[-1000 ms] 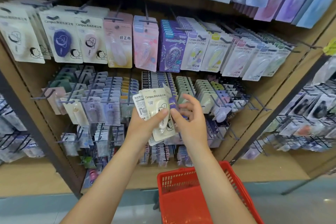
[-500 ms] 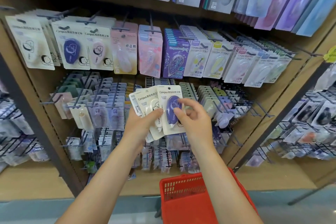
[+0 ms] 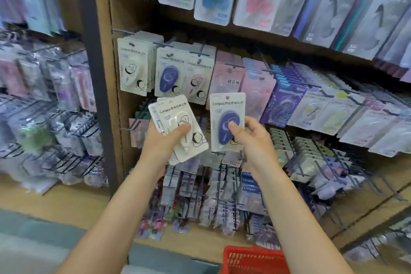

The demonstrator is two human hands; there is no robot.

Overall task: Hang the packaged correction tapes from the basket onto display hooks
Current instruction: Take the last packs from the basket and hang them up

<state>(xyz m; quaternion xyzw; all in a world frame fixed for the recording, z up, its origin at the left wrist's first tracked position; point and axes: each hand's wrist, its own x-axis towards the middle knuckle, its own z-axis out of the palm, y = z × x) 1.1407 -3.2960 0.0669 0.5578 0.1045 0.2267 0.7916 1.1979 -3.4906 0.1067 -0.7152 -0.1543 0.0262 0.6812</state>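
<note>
The blue correction tape pack (image 3: 227, 122), now separated from the stack of white packs (image 3: 178, 128), is being pinched by the right hand (image 3: 252, 138); the stack is being gripped by the left hand (image 3: 165, 140) (matching blue hook row (image 3: 170, 75) just above, so hanging seems next).

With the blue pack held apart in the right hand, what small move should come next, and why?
Probably lift the blue correction tape pack in the right hand up and left toward the hook row of matching blue packs. Its hang hole is at the top, and the left hand holds the white packs.
</note>
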